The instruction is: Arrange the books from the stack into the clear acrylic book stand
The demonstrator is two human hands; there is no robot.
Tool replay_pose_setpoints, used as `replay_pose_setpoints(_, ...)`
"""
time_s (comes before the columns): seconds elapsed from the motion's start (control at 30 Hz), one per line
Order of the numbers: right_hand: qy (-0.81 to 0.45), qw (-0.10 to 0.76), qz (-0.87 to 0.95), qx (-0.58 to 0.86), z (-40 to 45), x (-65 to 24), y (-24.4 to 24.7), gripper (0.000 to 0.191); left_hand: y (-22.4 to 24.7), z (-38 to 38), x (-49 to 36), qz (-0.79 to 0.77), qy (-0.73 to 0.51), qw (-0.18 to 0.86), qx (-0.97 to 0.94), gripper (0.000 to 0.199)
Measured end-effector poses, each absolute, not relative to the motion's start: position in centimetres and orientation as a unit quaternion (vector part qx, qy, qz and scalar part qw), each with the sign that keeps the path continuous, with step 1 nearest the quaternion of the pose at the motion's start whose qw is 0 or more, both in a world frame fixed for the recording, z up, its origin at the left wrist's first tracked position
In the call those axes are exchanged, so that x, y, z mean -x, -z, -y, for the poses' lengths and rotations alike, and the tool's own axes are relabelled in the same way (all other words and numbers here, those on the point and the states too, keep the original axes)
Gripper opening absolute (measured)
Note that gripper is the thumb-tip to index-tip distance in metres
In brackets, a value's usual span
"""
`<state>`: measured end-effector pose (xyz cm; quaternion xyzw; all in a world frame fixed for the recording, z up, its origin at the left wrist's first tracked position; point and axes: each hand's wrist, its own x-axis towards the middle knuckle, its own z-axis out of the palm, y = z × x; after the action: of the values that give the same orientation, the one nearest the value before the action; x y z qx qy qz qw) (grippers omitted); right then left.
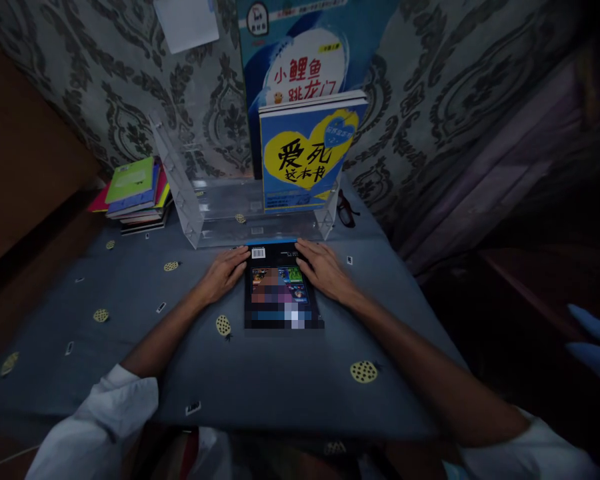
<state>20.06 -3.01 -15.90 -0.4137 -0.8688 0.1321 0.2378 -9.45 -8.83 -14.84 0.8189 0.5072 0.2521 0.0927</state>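
A dark book lies in front of me with its barcode side up and its far edge close to the clear rack. Small coloured pictures show on its cover, and its near part is pixelated. My left hand grips its far left edge, thumb and fingers against the side. On the opposite edge, my right hand holds the far right corner in the same way. Just beyond, a clear acrylic book rack carries a blue book with a yellow heart and a taller blue book behind it.
A stack of books stands at the left of the rack. Dark-framed glasses lie to its right. The grey tablecloth has yellow pineapple prints. Patterned wall covering rises behind, with white paper on it.
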Motion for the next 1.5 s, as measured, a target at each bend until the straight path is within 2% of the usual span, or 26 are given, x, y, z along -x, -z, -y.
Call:
replay_pose_setpoints(0.33, -0.079, 0.228, 0.873, 0.424, 3.0, -19.6, 16.2, 0.046, 15.3, 9.8, 9.5, -0.445, -0.277, 0.029, -0.851, 0.036)
replay_pose_setpoints(0.7, -0.074, 0.225, 0.872, 0.429, 2.7, -19.6, 16.5, 0.046, 14.0, 15.4, 8.8, -0.384, -0.267, -0.004, -0.884, 0.034)
replay_pose_setpoints(1.1, -0.079, 0.231, 0.869, 0.43, 2.6, -19.6, 16.6, 0.047, 13.2, 21.3, 8.3, -0.361, -0.237, 0.024, -0.902, 0.044)
replay_pose_setpoints(1.5, -0.088, 0.228, 0.866, 0.435, 2.7, -19.4, 16.4, 0.046, 12.7, 20.9, 7.2, -0.325, -0.205, -0.001, -0.923, 0.044)
